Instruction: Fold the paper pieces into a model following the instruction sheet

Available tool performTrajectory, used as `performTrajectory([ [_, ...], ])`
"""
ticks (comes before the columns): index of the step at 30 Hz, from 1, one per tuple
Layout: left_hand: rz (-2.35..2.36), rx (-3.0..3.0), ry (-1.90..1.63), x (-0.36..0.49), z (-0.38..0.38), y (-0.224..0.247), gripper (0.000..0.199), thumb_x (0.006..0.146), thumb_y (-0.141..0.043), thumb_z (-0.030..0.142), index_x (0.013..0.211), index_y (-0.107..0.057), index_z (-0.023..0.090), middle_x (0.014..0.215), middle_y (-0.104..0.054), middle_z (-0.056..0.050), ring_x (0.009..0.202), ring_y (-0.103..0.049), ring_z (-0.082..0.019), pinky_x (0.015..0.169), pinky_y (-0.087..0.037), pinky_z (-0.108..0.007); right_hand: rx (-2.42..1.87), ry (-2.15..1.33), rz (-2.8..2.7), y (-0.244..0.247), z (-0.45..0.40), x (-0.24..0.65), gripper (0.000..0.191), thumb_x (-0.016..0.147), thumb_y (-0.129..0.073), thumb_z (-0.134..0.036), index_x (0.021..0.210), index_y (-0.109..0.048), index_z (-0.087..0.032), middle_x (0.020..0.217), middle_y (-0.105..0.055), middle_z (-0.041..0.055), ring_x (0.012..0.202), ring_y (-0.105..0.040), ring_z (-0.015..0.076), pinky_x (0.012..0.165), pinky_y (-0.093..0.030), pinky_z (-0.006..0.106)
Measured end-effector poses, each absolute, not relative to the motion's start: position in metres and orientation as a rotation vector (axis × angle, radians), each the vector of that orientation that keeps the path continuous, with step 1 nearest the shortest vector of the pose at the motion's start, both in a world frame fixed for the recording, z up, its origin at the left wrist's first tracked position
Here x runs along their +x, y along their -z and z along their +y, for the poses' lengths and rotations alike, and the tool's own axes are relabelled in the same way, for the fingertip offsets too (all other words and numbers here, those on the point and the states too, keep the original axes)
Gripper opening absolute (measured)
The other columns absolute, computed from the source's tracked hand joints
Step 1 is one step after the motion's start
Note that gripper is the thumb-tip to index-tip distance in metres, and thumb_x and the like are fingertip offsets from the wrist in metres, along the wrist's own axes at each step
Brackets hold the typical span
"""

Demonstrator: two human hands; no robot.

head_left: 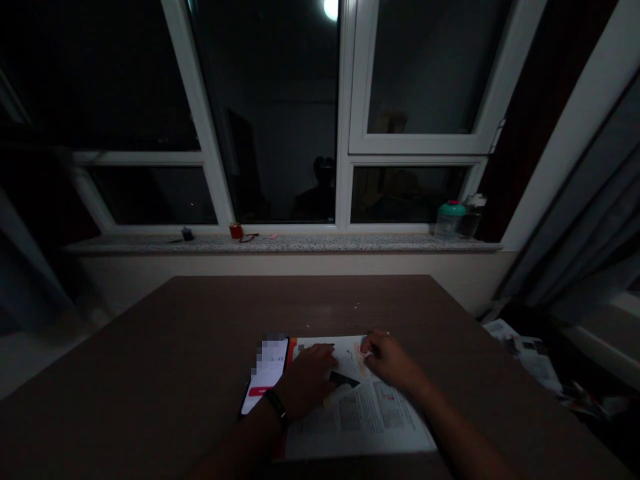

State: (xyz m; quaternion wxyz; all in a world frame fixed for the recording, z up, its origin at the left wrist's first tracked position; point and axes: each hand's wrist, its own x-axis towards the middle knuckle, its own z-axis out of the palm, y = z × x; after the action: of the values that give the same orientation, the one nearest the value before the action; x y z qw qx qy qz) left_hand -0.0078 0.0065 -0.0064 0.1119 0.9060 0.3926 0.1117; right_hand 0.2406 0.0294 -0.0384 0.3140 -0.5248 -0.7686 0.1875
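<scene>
A printed sheet or booklet (360, 427) with text, small pictures and a red left edge lies on the brown table. Resting on its left part is my left hand (309, 377), fingers spread, with a dark band on the wrist. My right hand (383, 357) is closed at the upper right of the paper, its fingertips together at a small pale thing too small to name. Between the hands a black flat shape (344, 379) shows on the paper. A phone (265, 377) with a lit screen lies beside the paper's left edge, partly behind my left forearm.
The table (210, 320) reaches toward a granite sill (310, 243) below dark windows. On the sill stand a teal-lidded bottle (450, 219), a clear bottle (472, 217), a small red object (236, 231) and a dark one (187, 233). Papers (530, 357) lie beyond the right edge.
</scene>
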Motion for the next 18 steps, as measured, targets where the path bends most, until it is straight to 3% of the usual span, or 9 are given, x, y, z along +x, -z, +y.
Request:
performTrajectory([
  [4,1.126,2.661,-0.344,-0.008,0.004,0.004,0.032,0.085,-0.066,0.021,0.116,-0.058,0.021,0.133,-0.053,-0.008,0.125,-0.045,-0.027,0.106,-0.033,-0.045,-1.297,-0.493,-2.012,0.032,0.027,0.238,0.019,0.068,-0.055,-0.005,0.081,-0.061,-0.018,0.087,-0.060,0.0039,0.089,-0.056,0.0199,0.081,-0.039,0.028],
  [11,1.277,2.685,-0.316,-0.006,0.005,0.002,0.025,0.086,-0.066,0.030,0.110,-0.064,0.023,0.108,-0.058,-0.006,0.104,-0.053,-0.026,0.089,-0.042,-0.038,-1.225,-0.458,-2.033,0.026,0.024,0.234,0.013,0.075,-0.054,-0.007,0.074,-0.058,-0.018,0.080,-0.057,0.0015,0.081,-0.055,0.0171,0.072,-0.039,0.026],
  [18,1.352,2.669,-0.294,-0.004,0.005,0.005,0.012,0.088,-0.062,0.029,0.091,-0.068,0.020,0.098,-0.064,-0.006,0.098,-0.056,-0.026,0.091,-0.038,-0.040,-1.254,-0.477,-2.082,0.032,0.025,0.233,0.011,0.076,-0.056,-0.008,0.072,-0.059,-0.018,0.079,-0.056,0.0007,0.075,-0.053,0.0149,0.068,-0.038,0.024],
])
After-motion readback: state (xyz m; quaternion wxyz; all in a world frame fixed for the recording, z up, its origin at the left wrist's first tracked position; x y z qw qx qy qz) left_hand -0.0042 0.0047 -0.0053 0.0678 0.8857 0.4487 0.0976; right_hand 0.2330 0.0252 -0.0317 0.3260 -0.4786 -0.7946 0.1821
